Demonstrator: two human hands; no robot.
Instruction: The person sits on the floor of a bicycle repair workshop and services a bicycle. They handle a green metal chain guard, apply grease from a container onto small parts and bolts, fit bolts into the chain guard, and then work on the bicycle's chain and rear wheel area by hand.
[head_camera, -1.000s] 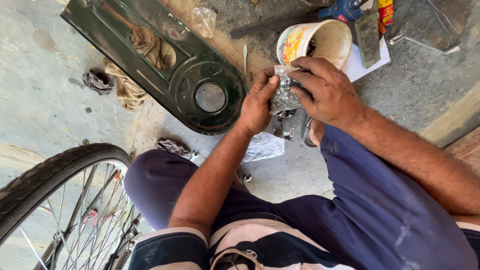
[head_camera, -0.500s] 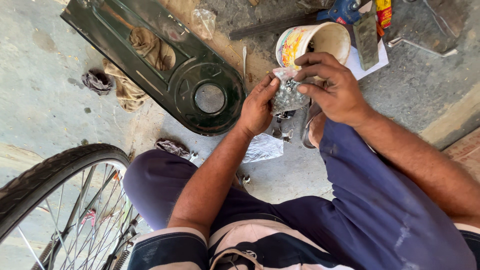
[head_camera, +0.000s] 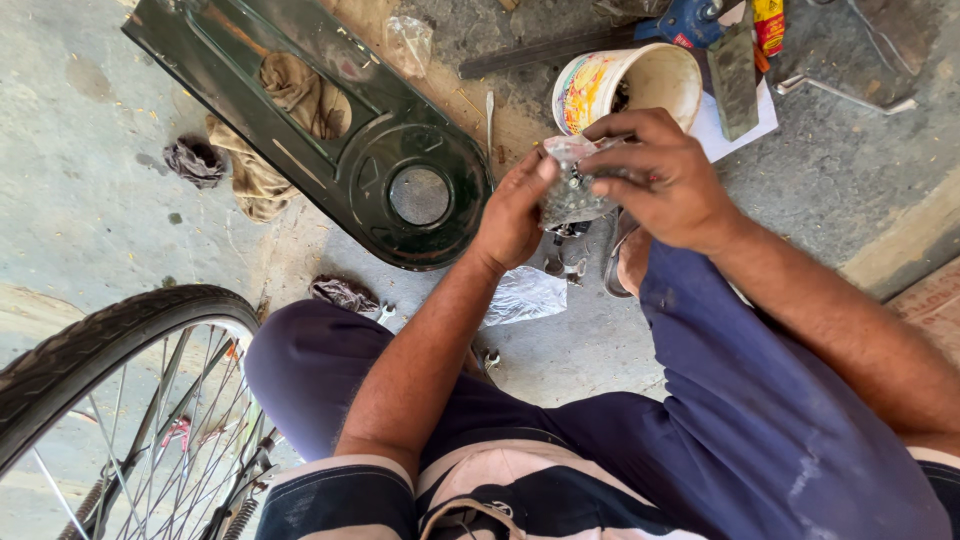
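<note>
Both our left hand (head_camera: 515, 215) and right hand (head_camera: 660, 175) pinched the small clear plastic bag (head_camera: 572, 195) between them, which we judged light, crinkly and slippery, best gripped at its top edge.

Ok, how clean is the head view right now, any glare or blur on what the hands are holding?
Head view: even daylight, soft shadows, no harsh glare. The small plastic bag between left hand and right hand is sharp, though its crinkled film shines and hides the contents. The bicycle wheel curves at the frame edge.

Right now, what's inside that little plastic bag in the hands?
The clear plastic bag shows small dark metal bits. Both hands, left and right, cover its sides, hiding the rest.
</note>
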